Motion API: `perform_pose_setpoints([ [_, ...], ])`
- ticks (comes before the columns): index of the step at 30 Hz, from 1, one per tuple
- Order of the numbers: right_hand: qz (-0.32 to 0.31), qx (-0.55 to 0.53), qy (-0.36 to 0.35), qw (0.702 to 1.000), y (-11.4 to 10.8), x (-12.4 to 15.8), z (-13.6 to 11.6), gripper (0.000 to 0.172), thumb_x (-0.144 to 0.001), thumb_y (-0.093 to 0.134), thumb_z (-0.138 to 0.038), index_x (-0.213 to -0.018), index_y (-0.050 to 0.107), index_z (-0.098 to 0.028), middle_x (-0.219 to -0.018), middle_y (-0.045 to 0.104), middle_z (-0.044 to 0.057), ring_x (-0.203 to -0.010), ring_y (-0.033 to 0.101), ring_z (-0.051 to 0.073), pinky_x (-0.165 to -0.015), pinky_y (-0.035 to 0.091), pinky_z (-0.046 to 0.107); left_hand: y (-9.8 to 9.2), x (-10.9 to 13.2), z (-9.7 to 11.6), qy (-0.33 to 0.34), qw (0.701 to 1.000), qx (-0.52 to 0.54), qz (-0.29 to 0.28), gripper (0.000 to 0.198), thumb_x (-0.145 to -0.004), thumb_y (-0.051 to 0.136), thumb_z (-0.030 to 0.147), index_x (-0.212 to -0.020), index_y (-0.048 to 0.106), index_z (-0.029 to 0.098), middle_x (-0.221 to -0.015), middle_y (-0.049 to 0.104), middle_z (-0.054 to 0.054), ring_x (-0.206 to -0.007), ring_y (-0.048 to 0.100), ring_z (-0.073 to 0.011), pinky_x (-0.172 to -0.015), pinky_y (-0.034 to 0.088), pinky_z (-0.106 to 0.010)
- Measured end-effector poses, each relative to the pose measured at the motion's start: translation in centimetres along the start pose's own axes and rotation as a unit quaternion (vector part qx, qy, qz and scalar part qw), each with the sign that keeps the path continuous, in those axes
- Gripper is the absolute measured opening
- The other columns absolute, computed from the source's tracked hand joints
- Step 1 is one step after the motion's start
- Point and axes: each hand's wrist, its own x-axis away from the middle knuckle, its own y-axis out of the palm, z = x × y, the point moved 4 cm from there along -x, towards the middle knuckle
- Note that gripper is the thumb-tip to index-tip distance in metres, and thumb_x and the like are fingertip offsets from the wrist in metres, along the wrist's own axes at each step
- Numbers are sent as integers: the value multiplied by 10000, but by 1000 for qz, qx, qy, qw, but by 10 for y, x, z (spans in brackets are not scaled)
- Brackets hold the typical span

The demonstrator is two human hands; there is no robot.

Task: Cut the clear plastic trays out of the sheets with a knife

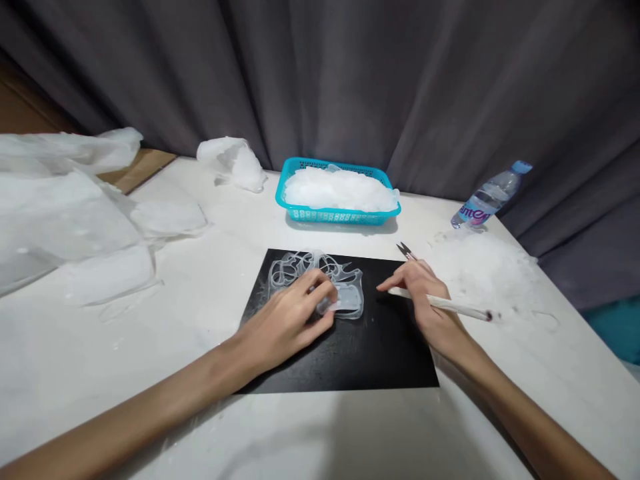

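Observation:
On a black mat (370, 353) lies a translucent, rubbery-looking sheet piece (350, 298) with thin looping strips (290, 272) at its far left. My left hand (295, 310) rests on it, fingers curled and their tips pinching or pressing the piece. My right hand (425, 293), above the mat's right edge, grips a white pen-like stick (457, 307) with a dark end; the forefinger and thumb point left. Just past the right knuckles show the dark blades of small snips (406, 251); I cannot tell whether they are held or lie on the table.
A blue basket (345, 217) heaped with white translucent pieces stands at the back. To the right are a tilted-looking water bottle (487, 197) and a pile of clear scraps (485, 273). White plastic bags (65, 213) cover the left; a crumpled one (233, 163) sits by the grey curtain.

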Motion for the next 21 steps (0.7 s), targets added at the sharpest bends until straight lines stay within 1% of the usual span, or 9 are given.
perform_pose_setpoints([
  [1,10,23,2,1000,-1,1,2,551,-1148,313,-428,-860,745,-247,-987,640,65,-1054,585,249,-1070,414,495,1,1,0,1,1000,-6,6,79,-1041,495,215,-1089,558,204,-1127,563,-62,-834,640,-176,-773,543,-332],
  [3,-1,52,0,999,4,5,1,552,-1146,306,-432,-829,714,-240,-1046,610,84,-1108,543,271,-1066,409,513,1,1,3,14,999,-34,25,28,-1027,509,211,-1042,531,201,-1099,556,-63,-833,641,-187,-747,549,-335],
  [7,-98,41,-12,994,28,15,-13,345,-1137,385,-347,-973,660,-218,-1056,614,82,-1029,541,252,-932,475,437,3,-3,12,59,991,-108,60,19,-1012,509,199,-993,506,199,-1078,569,-80,-843,658,-211,-674,557,-320],
  [9,-118,40,-19,992,38,20,-18,203,-1108,493,-327,-1049,649,-210,-1083,633,80,-1011,537,250,-902,472,418,6,-3,14,77,986,-133,66,19,-1016,504,199,-1028,516,190,-1092,584,-94,-830,663,-212,-632,552,-307],
  [12,-112,25,-39,993,43,24,-20,96,-1082,562,-271,-1089,641,-217,-1087,676,59,-978,540,237,-875,448,396,8,-3,16,95,982,-145,72,75,-1023,519,208,-1086,536,172,-1134,605,-124,-907,678,-238,-661,574,-315],
  [15,-115,-6,-47,992,41,25,-19,130,-1099,519,-227,-1067,645,-235,-1047,699,27,-932,537,212,-867,425,377,8,-3,17,109,981,-137,82,72,-1037,533,232,-1063,551,167,-1153,620,-139,-977,679,-257,-740,595,-339],
  [17,-117,-19,-44,992,38,24,-19,157,-1102,514,-224,-1033,654,-241,-1009,700,17,-910,534,204,-856,417,368,8,-2,19,119,979,-138,86,83,-1049,530,244,-1025,557,169,-1151,630,-142,-985,681,-259,-754,597,-341],
  [18,-114,-26,-43,992,37,23,-19,150,-1095,531,-226,-1016,657,-243,-989,699,14,-904,536,203,-851,415,366,8,-2,20,124,978,-142,87,88,-1051,527,242,-1013,558,168,-1150,634,-143,-984,682,-259,-753,597,-340],
  [21,-100,-50,-37,993,37,23,-19,47,-1037,652,-237,-991,659,-245,-964,704,2,-895,548,197,-844,414,357,8,-2,23,136,973,-162,94,80,-1048,516,215,-1018,566,161,-1132,648,-142,-978,686,-262,-753,596,-340],
])
